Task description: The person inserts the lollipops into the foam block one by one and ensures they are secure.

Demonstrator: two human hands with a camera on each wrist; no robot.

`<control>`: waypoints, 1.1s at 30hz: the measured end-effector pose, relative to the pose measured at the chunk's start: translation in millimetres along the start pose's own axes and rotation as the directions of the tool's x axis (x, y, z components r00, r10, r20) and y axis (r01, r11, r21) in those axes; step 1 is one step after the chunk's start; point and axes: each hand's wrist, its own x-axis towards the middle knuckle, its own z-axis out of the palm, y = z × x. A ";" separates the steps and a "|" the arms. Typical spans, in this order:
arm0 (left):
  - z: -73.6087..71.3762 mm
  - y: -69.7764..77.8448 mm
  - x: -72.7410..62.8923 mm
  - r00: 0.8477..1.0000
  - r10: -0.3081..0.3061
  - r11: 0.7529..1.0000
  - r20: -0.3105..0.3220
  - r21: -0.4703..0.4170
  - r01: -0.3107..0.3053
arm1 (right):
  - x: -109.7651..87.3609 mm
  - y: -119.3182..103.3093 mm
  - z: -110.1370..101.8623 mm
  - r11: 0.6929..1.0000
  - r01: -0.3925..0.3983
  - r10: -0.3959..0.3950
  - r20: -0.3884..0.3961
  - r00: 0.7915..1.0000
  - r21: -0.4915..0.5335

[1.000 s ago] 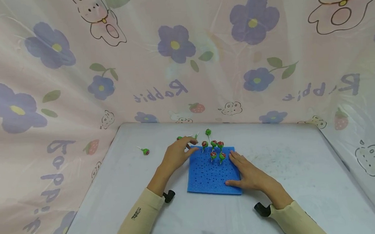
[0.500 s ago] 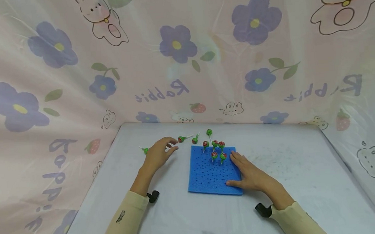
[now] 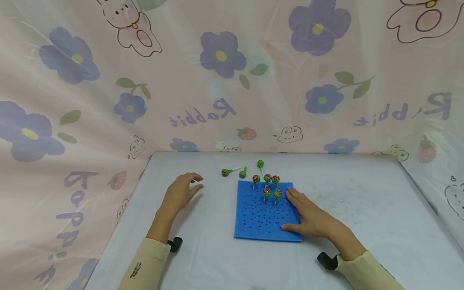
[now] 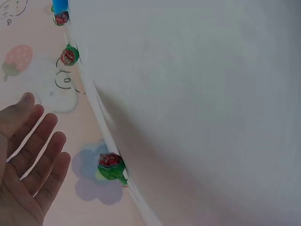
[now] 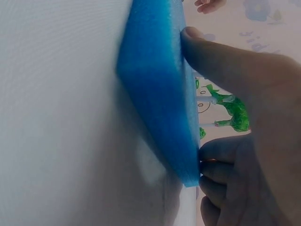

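Observation:
In the head view my left hand [image 3: 178, 195] hovers above the left part of the table with nothing in it, fingers loosely bent and thumb apart. A lollipop [image 4: 111, 165] in a green and red wrapper lies beside it in the left wrist view; the hand hides that one from the head view. My right hand [image 3: 314, 217] rests on the right edge of a blue foam block [image 3: 256, 223], thumb and fingers spread. Several lollipops [image 3: 278, 194] stand upright in the block's back part, sticks down in its holes.
Behind the block lie three loose lollipops: one at the left [image 3: 225, 173], one in the middle [image 3: 243, 173] and one at the right [image 3: 260, 164]. A patterned curtain [image 3: 229, 96] rises behind the white table [image 3: 371, 207]. Small holes dot the block.
My left hand has moved left, away from the block, past the loose lollipops and over the one at the far left. My right hand has stayed on the block.

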 end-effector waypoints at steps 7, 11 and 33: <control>-6.9 -18.4 -1.0 0.999 -0.032 0.999 0.022 0.011 0.031 | 0.0 -0.1 -0.4 1.000 0.007 -0.007 -0.003 1.000 0.012; -11.6 -23.7 -1.6 0.999 -0.035 0.999 0.035 0.009 0.035 | 0.0 0.6 -0.8 1.000 0.009 -0.009 -0.003 1.000 0.005; -20.1 -45.4 1.6 0.986 -0.081 0.995 0.145 0.073 0.071 | 0.8 4.4 0.4 1.000 0.010 -0.010 -0.002 1.000 0.000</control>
